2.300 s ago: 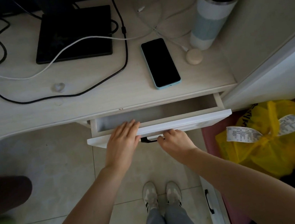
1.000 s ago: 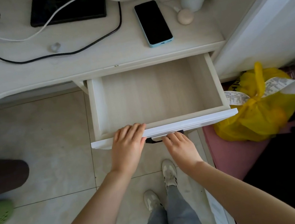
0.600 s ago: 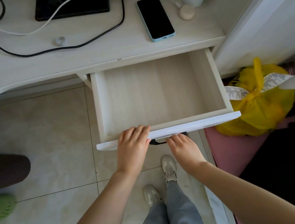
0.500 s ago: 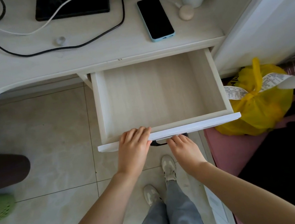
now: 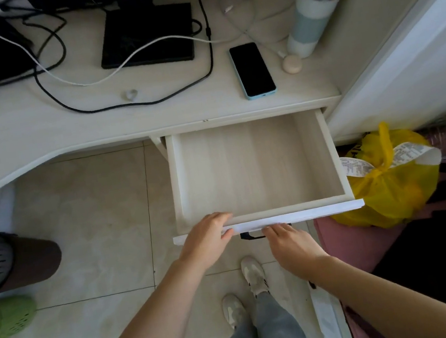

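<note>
Soft daylight, dark vignetted corners, wide-angle bowing

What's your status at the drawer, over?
Left hand grips the drawer front's top edge. Right hand at the dark handle, fingertips tucked under, grip unclear. Drawer pulled out, nothing seen inside. Yellow bag on floor by its right corner.

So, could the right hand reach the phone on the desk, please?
Probably yes: the right hand need only release the handle; the phone lies just past the open drawer, nothing in between.

Head-worn view; steeply downward; close over drawer [image 5: 245,171] and desk [image 5: 31,127]
</note>
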`<state>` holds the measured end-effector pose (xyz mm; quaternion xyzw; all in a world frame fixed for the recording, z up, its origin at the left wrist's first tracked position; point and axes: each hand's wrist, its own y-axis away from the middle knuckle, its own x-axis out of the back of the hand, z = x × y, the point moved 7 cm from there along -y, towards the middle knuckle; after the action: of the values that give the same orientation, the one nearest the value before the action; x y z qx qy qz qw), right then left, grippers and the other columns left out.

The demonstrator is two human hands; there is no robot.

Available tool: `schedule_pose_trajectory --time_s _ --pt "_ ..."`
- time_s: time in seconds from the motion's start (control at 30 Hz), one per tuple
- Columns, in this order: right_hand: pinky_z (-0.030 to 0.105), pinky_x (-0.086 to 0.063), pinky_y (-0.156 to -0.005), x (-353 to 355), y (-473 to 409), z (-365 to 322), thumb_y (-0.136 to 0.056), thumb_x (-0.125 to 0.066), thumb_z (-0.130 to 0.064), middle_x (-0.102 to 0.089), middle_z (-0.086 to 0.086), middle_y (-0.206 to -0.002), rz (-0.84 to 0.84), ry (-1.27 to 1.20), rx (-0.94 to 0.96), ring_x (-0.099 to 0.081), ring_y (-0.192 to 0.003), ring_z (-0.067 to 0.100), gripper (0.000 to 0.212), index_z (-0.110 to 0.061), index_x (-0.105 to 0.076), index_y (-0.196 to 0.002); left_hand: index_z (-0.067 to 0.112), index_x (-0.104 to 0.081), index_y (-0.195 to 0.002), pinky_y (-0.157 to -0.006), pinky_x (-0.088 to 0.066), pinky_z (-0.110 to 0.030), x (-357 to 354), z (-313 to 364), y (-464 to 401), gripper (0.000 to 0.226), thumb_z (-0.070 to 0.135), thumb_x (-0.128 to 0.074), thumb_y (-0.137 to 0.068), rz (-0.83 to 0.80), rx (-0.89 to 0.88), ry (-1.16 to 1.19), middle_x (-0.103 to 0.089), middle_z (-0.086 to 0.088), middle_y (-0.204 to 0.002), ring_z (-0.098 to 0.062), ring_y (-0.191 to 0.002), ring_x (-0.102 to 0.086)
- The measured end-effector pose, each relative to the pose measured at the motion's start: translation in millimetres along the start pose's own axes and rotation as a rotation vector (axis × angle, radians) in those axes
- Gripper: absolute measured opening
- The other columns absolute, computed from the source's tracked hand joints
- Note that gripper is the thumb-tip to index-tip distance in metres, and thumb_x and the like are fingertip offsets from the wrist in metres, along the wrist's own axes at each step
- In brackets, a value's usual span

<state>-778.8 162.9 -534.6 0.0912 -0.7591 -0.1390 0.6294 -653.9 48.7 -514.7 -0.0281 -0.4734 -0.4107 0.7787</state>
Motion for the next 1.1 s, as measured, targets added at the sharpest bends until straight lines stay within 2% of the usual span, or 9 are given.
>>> schedule_pose_trajectory --time_s 0.1,0.27,0.47,0.63,0.73,0.83,0.93,1.0,1.1 --pt "0.028 -0.049 -0.045 41.9 -11.5 -9.4 -0.049 -0.081 -0.009 -0.065 -0.002 -0.068 0.086 0.026 0.087 -0.062 -0.061 0.018 0.039 -0.014 -0.07 -0.086 0.021 -0.05 -0.136 -0.102 -0.043 -0.031 30.4 -11.2 8.7 0.041 0.027 -0.051 -0.096 0.035 0.097 0.073 -0.055 0.006 -0.135 -0.012 -0.124 -0.05" --pt "0.03 -0.053 -0.047 118.7 -62.2 -29.7 -0.063 -0.079 -0.015 -0.066 0.0 -0.073 0.192 0.072 0.188 -0.065 -0.069 0.021 0.028 -0.013 -0.069 -0.089 0.023 -0.06 -0.124 -0.087 -0.051 -0.032 94.0 -38.0 27.2 0.032 0.025 -0.055 -0.093 0.265 0.259 0.171 -0.067 0.006 -0.11 -0.014 -0.102 -0.063" --pt "0.033 -0.058 -0.061 173.2 -128.7 -95.5 -0.077 -0.071 -0.017 -0.07 0.003 -0.088 0.208 0.114 0.35 -0.067 -0.085 0.021 0.026 -0.011 -0.068 -0.103 0.025 -0.061 -0.123 -0.087 -0.051 -0.033 157.0 -73.9 71.9 0.03 0.028 -0.051 -0.095 0.532 0.443 0.189 -0.067 0.002 -0.11 -0.015 -0.1 -0.062" --pt "0.026 -0.052 -0.045 188.1 -163.1 -180.7 -0.06 -0.078 -0.01 -0.065 0.003 -0.071 0.191 0.175 0.505 -0.065 -0.066 0.019 0.024 -0.01 -0.066 -0.081 0.026 -0.061 -0.122 -0.086 -0.05 -0.033 193.0 -115.1 121.9 0.029 0.028 -0.05 -0.095 0.719 0.626 0.219 -0.064 0.001 -0.11 -0.018 -0.099 -0.061" --pt "0.026 -0.045 -0.039 192.6 -175.2 -239.0 -0.066 -0.076 -0.014 -0.063 0.004 -0.07 0.168 0.192 0.572 -0.062 -0.058 0.02 0.019 -0.01 -0.063 -0.079 0.027 -0.062 -0.12 -0.085 -0.048 -0.03 212.2 -140.2 153.5 0.028 0.027 -0.051 -0.094 0.796 0.699 0.211 -0.064 0.004 -0.107 -0.015 -0.1 -0.06" --pt "0.029 -0.05 -0.049 195.3 -186.9 -300.7 -0.082 -0.067 -0.02 -0.064 0.006 -0.088 0.149 0.174 0.627 -0.065 -0.076 0.023 0.019 -0.008 -0.063 -0.096 0.024 -0.063 -0.119 -0.087 -0.047 -0.03 231.8 -171.8 188.6 0.027 0.023 -0.053 -0.094 0.872 0.746 0.209 -0.064 0.004 -0.107 -0.015 -0.105 -0.058" --pt "0.039 -0.052 -0.075 189.5 -200.6 -364.2 -0.096 -0.045 -0.022 -0.06 0.012 -0.109 0.106 0.115 0.701 -0.059 -0.104 0.03 0.026 -0.005 -0.056 -0.113 0.021 -0.064 -0.119 -0.09 -0.044 -0.029 251.3 -211.9 226.7 0.028 0.022 -0.053 -0.093 0.906 0.814 0.178 -0.065 0.005 -0.114 -0.015 -0.111 -0.056" --pt "0.039 -0.049 -0.088 185.7 -211.1 -404.1 -0.099 -0.037 -0.023 -0.057 0.011 -0.118 0.09 0.117 0.715 -0.054 -0.113 0.029 0.032 -0.007 -0.051 -0.122 0.017 -0.065 -0.116 -0.092 -0.044 -0.031 265.0 -241.0 251.5 0.026 0.02 -0.055 -0.092 0.924 0.831 0.16 -0.066 0.003 -0.116 -0.019 -0.111 -0.057" --pt "0.038 -0.047 -0.093 179.3 -227.9 -460.6 -0.099 -0.034 -0.026 -0.054 0.008 -0.126 0.083 0.117 0.7 -0.05 -0.119 0.026 0.038 -0.01 -0.045 -0.132 0.015 -0.064 -0.118 -0.089 -0.046 -0.034 285.9 -284.1 283.9 0.028 0.019 -0.055 -0.092 0.91 0.849 0.125 -0.066 0.001 -0.113 -0.02 -0.11 -0.056"
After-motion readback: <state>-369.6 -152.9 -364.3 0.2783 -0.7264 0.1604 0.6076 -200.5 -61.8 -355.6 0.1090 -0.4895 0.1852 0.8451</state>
